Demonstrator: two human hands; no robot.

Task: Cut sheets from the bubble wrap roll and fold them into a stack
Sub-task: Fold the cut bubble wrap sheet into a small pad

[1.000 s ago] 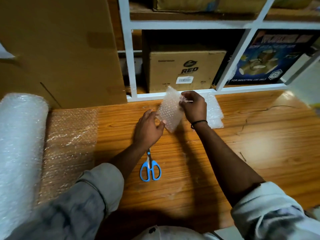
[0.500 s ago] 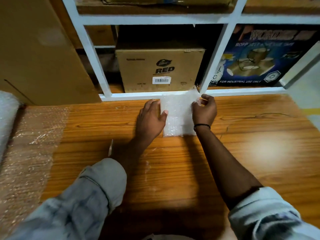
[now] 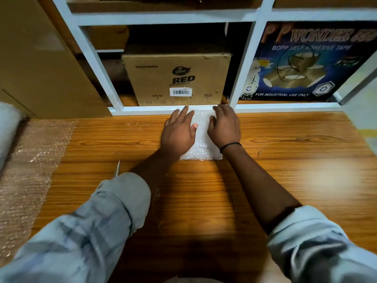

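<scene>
The folded bubble wrap stack (image 3: pixel 201 148) is a small whitish rectangle lying flat at the far edge of the counter (image 3: pixel 285 180). The bubble wrap roll (image 3: pixel 8 127) sits at far left, its loose sheet (image 3: pixel 30 160) spread flat, clear over the wood. A thin metal tip (image 3: pixel 117 169), probably the scissors, lies nearby.
</scene>
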